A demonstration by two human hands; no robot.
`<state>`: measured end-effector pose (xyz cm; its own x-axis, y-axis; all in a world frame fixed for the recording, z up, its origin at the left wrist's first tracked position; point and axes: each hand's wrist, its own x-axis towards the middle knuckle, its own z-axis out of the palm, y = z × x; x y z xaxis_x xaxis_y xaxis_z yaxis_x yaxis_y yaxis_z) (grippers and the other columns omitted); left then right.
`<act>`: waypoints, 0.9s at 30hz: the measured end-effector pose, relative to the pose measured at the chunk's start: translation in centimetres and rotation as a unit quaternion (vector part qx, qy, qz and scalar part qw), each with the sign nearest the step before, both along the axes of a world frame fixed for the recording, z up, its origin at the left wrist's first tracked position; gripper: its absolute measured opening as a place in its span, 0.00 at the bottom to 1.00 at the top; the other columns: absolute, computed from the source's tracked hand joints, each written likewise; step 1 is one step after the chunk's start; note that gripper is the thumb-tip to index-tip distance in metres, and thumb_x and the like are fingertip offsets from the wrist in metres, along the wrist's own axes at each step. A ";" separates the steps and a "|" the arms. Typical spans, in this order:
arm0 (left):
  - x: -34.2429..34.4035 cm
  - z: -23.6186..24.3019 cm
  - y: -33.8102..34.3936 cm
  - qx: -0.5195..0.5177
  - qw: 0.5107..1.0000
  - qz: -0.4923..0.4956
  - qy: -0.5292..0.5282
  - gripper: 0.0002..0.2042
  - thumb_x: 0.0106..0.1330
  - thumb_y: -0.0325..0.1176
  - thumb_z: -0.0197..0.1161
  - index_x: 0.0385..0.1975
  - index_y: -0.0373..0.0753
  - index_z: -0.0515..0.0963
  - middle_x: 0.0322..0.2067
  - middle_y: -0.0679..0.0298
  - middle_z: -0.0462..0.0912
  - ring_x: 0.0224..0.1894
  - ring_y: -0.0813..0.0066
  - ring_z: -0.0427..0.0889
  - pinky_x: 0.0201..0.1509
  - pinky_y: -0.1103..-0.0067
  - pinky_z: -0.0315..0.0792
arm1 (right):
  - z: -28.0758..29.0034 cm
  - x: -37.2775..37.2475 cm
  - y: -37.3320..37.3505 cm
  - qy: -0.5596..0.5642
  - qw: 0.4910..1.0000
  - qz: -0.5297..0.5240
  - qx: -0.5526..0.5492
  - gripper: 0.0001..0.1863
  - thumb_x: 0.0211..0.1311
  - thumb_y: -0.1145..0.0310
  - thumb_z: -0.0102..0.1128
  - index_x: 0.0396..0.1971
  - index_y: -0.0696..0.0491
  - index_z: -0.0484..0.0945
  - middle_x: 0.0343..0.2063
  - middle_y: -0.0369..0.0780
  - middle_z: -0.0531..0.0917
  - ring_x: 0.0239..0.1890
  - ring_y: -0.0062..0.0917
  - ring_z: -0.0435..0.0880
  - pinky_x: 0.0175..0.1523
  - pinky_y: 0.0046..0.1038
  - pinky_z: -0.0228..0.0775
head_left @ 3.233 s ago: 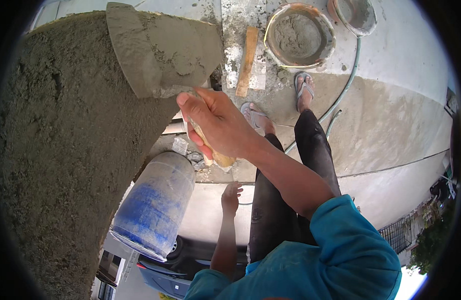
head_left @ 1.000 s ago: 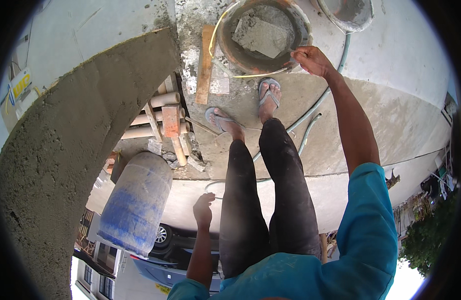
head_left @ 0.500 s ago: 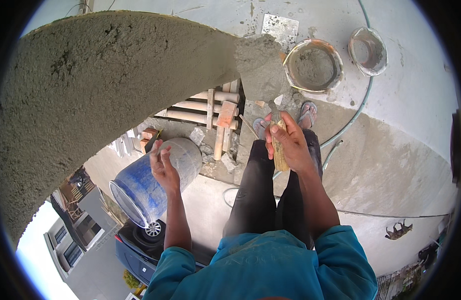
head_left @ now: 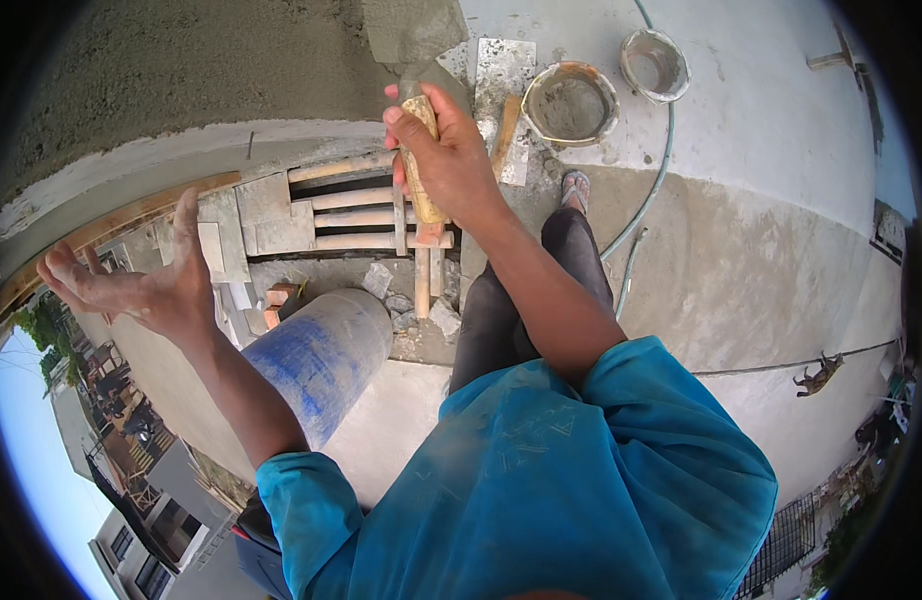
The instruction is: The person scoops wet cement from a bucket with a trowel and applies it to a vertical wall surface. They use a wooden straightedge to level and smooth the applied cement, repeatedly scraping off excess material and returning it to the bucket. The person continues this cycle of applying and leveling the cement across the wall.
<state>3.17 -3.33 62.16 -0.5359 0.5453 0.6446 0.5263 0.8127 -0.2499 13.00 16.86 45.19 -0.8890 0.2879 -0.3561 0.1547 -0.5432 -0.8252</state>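
My right hand (head_left: 459,165) is wrapped round the worn wooden handle of a trowel (head_left: 428,206). Its grey, mortar-smeared blade points away from me, against or just in front of the wet grey mortar surface (head_left: 211,70); contact cannot be made out. Out to the left, my left hand (head_left: 146,285) is empty, fingers spread and dusted with mortar. It is raised near the lower edge of the mortared surface, apart from it.
A blue barrel (head_left: 326,350) stands below my left arm. Ahead lie wooden poles (head_left: 356,218), broken rubble (head_left: 444,316) and brick pieces. Two buckets, a mortar bucket (head_left: 571,104) and a smaller one (head_left: 655,66), stand ahead right beside a hose (head_left: 664,165). A dog (head_left: 819,374) is far right.
My right hand has carried the trowel forward and left to the mortared surface. My left hand has swung out left and spread its fingers. The view has shifted as my body turned.
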 end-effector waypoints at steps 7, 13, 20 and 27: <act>-4.8 0.7 1.2 -0.106 0.986 -0.091 0.087 0.72 0.42 0.60 0.82 0.74 0.31 0.32 0.73 0.35 0.30 0.76 0.37 0.32 0.73 0.42 0.54 | -12.1 2.0 3.4 -0.143 0.973 -0.017 -0.183 0.20 0.76 0.50 0.46 0.53 0.50 0.71 0.24 0.35 0.73 0.20 0.19 0.73 0.23 0.26 0.70; -8.4 -1.9 -3.1 -0.098 0.987 0.104 -0.079 0.51 0.55 0.57 0.76 0.65 0.20 0.59 0.60 0.30 0.66 0.61 0.43 0.68 0.67 0.56 0.64 | -17.1 -4.4 1.9 -0.131 0.948 0.039 -0.288 0.21 0.76 0.45 0.42 0.43 0.49 0.68 0.19 0.33 0.69 0.15 0.19 0.66 0.19 0.26 0.65; -7.2 0.7 -0.7 -0.064 0.897 0.265 -0.349 0.44 0.55 0.55 0.77 0.62 0.27 0.70 0.63 0.42 0.70 0.63 0.54 0.71 0.70 0.63 0.62 | -7.2 -5.3 1.3 -0.067 0.956 0.088 -0.270 0.21 0.77 0.46 0.39 0.37 0.51 0.64 0.16 0.34 0.68 0.11 0.20 0.64 0.14 0.28 0.62; -6.9 -0.3 -0.4 -0.100 0.953 0.056 -0.281 0.25 0.64 0.49 0.72 0.27 0.25 0.83 0.16 0.62 0.77 0.22 0.73 0.69 0.35 0.66 0.73 | 1.0 -5.6 1.8 -0.041 0.975 0.083 -0.204 0.19 0.77 0.49 0.42 0.36 0.52 0.65 0.17 0.35 0.69 0.11 0.20 0.66 0.14 0.28 0.63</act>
